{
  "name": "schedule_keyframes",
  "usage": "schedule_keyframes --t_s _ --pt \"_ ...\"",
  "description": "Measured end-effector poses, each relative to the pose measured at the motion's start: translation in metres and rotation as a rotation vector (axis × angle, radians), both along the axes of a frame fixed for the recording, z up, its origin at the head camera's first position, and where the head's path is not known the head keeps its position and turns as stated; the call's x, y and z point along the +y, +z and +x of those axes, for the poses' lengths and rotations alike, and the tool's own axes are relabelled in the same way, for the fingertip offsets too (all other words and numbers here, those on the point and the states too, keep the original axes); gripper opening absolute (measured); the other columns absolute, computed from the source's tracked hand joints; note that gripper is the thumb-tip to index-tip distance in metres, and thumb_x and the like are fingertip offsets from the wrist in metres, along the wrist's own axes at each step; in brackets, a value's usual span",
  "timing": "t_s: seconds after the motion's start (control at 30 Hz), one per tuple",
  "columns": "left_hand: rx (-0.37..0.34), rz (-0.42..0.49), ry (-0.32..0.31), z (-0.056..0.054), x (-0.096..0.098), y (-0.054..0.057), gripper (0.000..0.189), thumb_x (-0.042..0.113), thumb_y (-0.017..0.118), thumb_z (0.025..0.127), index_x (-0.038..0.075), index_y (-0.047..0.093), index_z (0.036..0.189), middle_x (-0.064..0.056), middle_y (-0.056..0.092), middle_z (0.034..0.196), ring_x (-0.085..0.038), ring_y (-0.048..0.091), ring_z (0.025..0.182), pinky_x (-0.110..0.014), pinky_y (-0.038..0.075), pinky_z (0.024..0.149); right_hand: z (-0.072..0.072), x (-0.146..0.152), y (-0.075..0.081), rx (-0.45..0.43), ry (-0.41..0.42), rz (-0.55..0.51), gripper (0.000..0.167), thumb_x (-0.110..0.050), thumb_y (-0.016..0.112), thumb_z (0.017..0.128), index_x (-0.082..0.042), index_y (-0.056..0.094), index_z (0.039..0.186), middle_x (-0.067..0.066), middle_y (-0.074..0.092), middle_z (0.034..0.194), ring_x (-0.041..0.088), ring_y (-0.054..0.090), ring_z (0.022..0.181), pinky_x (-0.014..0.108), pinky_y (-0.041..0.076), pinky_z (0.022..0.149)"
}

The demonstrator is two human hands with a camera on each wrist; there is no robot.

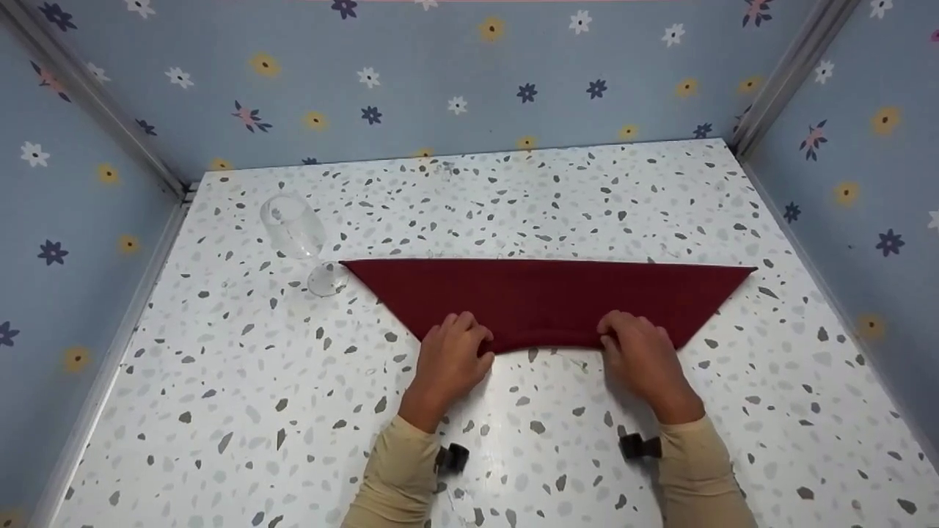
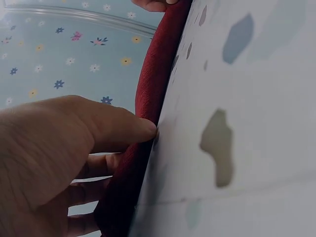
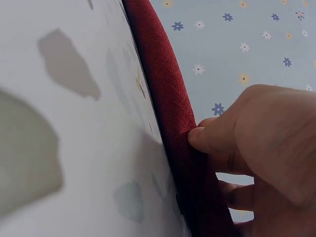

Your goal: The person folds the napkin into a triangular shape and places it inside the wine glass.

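Note:
A dark red cloth lies on the table as a trapezoid, its long straight side far and its short side near me. My left hand pinches the near edge left of the middle; in the left wrist view its thumb sits at the lower side of the thick, rounded edge, other fingers behind. Toward the right end of that edge, my right hand pinches the cloth too, the thumb pressed on the fabric in the right wrist view. Between the hands the near edge bows slightly away from me.
A clear stemmed glass lies on its side at the left, its foot close to the cloth's far left corner. Flowered blue panels wall in the speckled white table at the back and both sides.

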State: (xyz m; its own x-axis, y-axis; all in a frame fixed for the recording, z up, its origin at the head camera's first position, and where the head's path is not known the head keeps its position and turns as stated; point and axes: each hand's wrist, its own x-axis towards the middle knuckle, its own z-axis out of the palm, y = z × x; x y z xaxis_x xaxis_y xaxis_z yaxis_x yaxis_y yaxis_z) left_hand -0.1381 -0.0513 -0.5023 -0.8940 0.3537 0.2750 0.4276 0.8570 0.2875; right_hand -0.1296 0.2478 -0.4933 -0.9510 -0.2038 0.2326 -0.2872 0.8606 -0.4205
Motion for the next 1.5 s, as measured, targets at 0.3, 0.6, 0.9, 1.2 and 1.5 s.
schedule_keyframes --t_s 0.3,0.6,0.9,1.2,1.5 --pt "0.031 0.028 0.006 -0.0002 0.0013 -0.002 0.011 0.02 0.074 0.086 0.013 0.08 0.091 -0.001 0.065 0.089 -0.023 0.059 0.085 -0.04 0.051 0.07 0.0024 0.0009 -0.0013 -0.048 -0.006 0.013 0.016 -0.017 0.073 0.089 -0.007 0.073 0.101 0.009 0.062 0.101 0.031 0.06 0.095 0.054 0.046 0.086" --pt "0.029 0.024 0.012 0.0002 0.0011 -0.0019 0.011 0.021 0.073 0.086 0.014 0.08 0.09 -0.001 0.066 0.086 -0.023 0.06 0.082 -0.039 0.051 0.071 0.0026 0.0008 -0.0012 -0.044 0.0 0.036 0.018 -0.011 0.075 0.085 -0.005 0.074 0.103 0.01 0.059 0.105 0.031 0.055 0.098 0.052 0.043 0.082" --pt "0.026 -0.001 -0.008 0.0012 -0.0004 0.0016 0.012 0.022 0.073 0.091 0.013 0.079 0.096 -0.003 0.068 0.089 -0.024 0.062 0.085 -0.04 0.051 0.072 0.0016 -0.0007 -0.0001 -0.03 0.001 0.043 0.012 -0.011 0.069 0.092 -0.005 0.074 0.101 0.007 0.064 0.103 0.029 0.055 0.098 0.048 0.042 0.079" --pt "0.032 0.003 -0.008 0.0007 -0.0006 0.0047 0.009 0.02 0.072 0.093 0.013 0.079 0.093 -0.003 0.07 0.087 -0.024 0.063 0.082 -0.038 0.051 0.069 0.0008 0.0026 -0.0007 0.0 0.023 0.038 0.012 -0.009 0.069 0.094 -0.007 0.074 0.104 0.005 0.068 0.102 0.03 0.059 0.096 0.05 0.043 0.079" --pt "0.024 0.043 -0.003 -0.0003 -0.0016 0.0031 0.009 0.019 0.073 0.093 0.011 0.072 0.098 -0.003 0.07 0.083 -0.024 0.065 0.076 -0.039 0.05 0.065 0.0001 0.0026 -0.0002 -0.039 -0.013 0.003 0.011 -0.009 0.067 0.095 -0.006 0.067 0.105 0.008 0.069 0.099 0.03 0.06 0.093 0.053 0.043 0.084"
